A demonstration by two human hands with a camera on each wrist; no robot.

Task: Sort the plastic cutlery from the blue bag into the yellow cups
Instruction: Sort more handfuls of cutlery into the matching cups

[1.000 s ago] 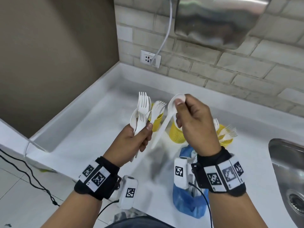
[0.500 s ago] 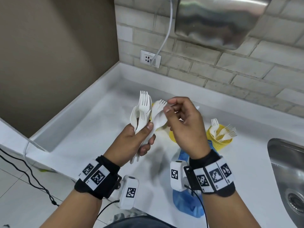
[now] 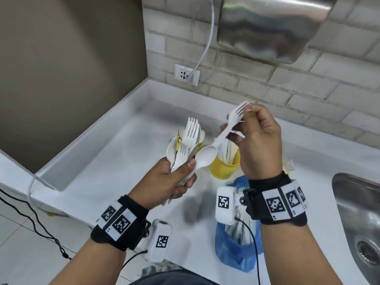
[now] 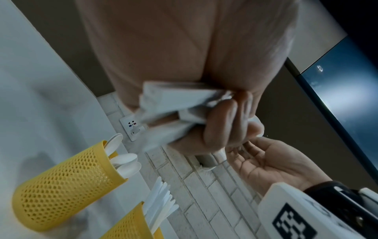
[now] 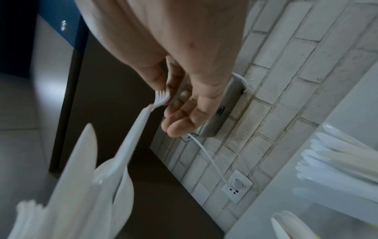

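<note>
My left hand [image 3: 183,173] grips a bundle of white plastic forks [image 3: 190,132] and one spoon [image 3: 205,159] by their handles, held upright over the counter. In the left wrist view its fingers [image 4: 223,127] curl round those handles [image 4: 175,98]. My right hand [image 3: 245,113] pinches a single fork [image 3: 234,116] by its tines, handle slanting down-left toward the spoon; the right wrist view shows the same fork [image 5: 157,100]. One yellow mesh cup [image 3: 223,168] holds knives; another [image 4: 65,186] holds spoons. The blue bag [image 3: 234,251] lies below my right wrist.
A third yellow cup with forks [image 3: 287,163] peeks out behind my right hand. A steel sink [image 3: 362,219] is at the right. A wall socket [image 3: 186,74] with a white cable and a steel wall unit [image 3: 267,27] are behind. The counter edge [image 3: 61,210] drops off at the left.
My right hand put its spoon into the left hand's bundle, took one fork by the tines and has drawn it up and to the right. The left hand stayed in place.
</note>
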